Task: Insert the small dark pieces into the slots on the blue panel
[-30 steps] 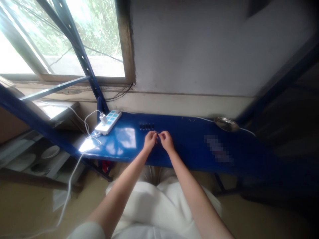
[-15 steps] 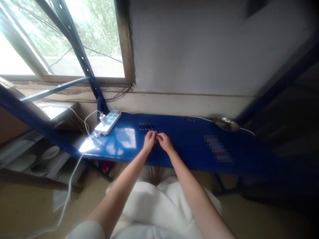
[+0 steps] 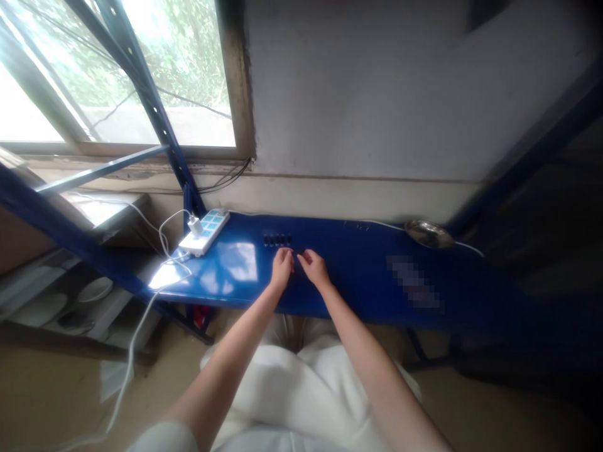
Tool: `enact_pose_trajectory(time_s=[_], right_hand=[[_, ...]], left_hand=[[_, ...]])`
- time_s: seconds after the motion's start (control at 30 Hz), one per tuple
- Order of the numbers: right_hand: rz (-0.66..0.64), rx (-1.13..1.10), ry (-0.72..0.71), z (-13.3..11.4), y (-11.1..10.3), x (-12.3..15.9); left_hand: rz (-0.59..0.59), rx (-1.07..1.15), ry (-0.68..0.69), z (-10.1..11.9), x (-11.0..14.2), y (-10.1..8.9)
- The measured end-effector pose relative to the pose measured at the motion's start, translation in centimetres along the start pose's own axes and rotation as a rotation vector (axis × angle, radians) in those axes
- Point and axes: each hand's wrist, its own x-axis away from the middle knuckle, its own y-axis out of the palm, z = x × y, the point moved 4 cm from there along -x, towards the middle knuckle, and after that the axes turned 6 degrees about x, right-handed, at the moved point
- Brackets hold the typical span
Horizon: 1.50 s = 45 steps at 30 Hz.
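Observation:
My left hand point(image 3: 281, 267) is over the blue tabletop with its fingers pinched together; what they hold, if anything, is too small to make out. A short gap to the right, my right hand point(image 3: 313, 266) is also in a pinch, with a tiny dark bit at its fingertips that I cannot name. Just beyond my left fingers stands a neat row of several small black cylinder-like pieces point(image 3: 277, 240).
A white power strip point(image 3: 206, 231) with a plugged-in charger point(image 3: 195, 225) lies at the left of the blue table point(image 3: 348, 282). A shiny metal dish point(image 3: 428, 233) and tiny scattered bits point(image 3: 362, 226) are along the back. Blue frame posts point(image 3: 155, 107) rise at the side.
The fingertips of my two hands, touching before, have come apart, my right hand shifting slightly right. The row of black pieces has stayed in place.

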Motion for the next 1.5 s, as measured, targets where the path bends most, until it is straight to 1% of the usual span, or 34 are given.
enact_pose_trajectory(time_s=[0.13,0.23,0.3,0.43,0.53,0.6,0.8,0.9,1.03,1.23,1.5], right_hand=[[0.168,-0.014,0.151,1.8,-1.4,-1.7],[0.219,0.056,0.214,3.8,-2.6,-4.0],[0.224,0.134,0.265,5.3,-3.3,-5.7],[0.135,0.274,0.341,7.8,-3.8,-8.3],[0.061,0.348,0.359,8.9,-3.6,-9.3],[0.041,0.381,0.362,9.3,-3.5,-9.6],[0.007,0.444,0.396,9.9,-3.2,-10.1],[-0.041,0.471,0.403,10.1,-3.1,-10.3],[-0.114,0.5,0.373,10.1,-3.1,-10.5],[-0.152,0.507,0.373,10.2,-3.0,-10.5],[-0.236,0.486,0.387,11.3,-2.8,-10.6]], left_hand=[[-0.001,-0.015,-0.033,-0.1,0.0,0.1],[-0.015,-0.035,-0.044,0.0,0.1,0.2],[-0.017,-0.045,-0.053,0.2,0.2,0.2],[-0.016,-0.062,-0.085,0.3,0.3,0.3],[-0.024,-0.061,-0.1,0.3,0.3,0.3],[-0.03,-0.057,-0.101,0.3,0.3,0.4],[-0.04,-0.077,-0.116,0.6,0.3,0.5],[-0.041,-0.075,-0.118,0.6,0.4,0.5],[-0.04,-0.068,-0.114,0.5,0.3,0.5],[-0.043,-0.069,-0.109,0.5,0.3,0.5],[-0.037,-0.079,-0.12,1.0,0.6,0.6]])
